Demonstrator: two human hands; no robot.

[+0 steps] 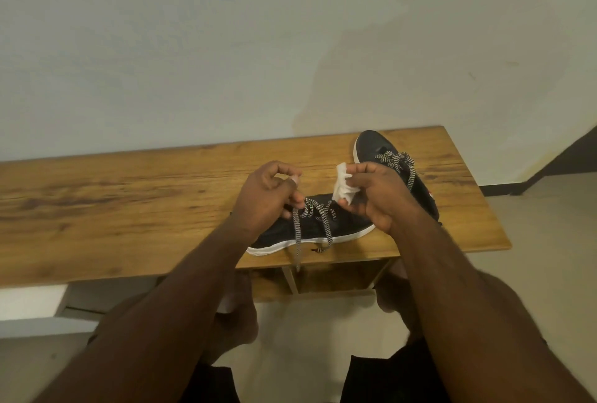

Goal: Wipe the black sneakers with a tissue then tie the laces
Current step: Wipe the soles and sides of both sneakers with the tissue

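Head view, looking down over both forearms at a wooden counter (129,202) set against a pale wall (226,47).

Near sneaker (323,228), black with a white sole, lying close to the counter's front edge, toward the right end, toe pointing left. Black-and-white laces (319,213) loose across its top, one end (297,241) dangling over the front edge, another end (328,234) draped down the side of the shoe.

Left hand (268,196) over the near sneaker, fingers curled, thumb and fingertips pinching a lace just above the eyelets.

Right hand (378,196) just beside it, above the heel end of the same shoe, fingers curled round a crumpled white tissue (343,186) that sticks out toward the left hand. Cannot tell whether this hand also has hold of a lace.

Second sneaker (378,144) behind, near the counter's back right corner, toe pointing toward the wall, heel partly hidden by the right hand. Laces on that one (395,160) gathered in what looks like a knot on top, a loop hanging down the side.

Below the counter, light floor (307,331), knees and dark shorts (387,376) at the bottom of the view.
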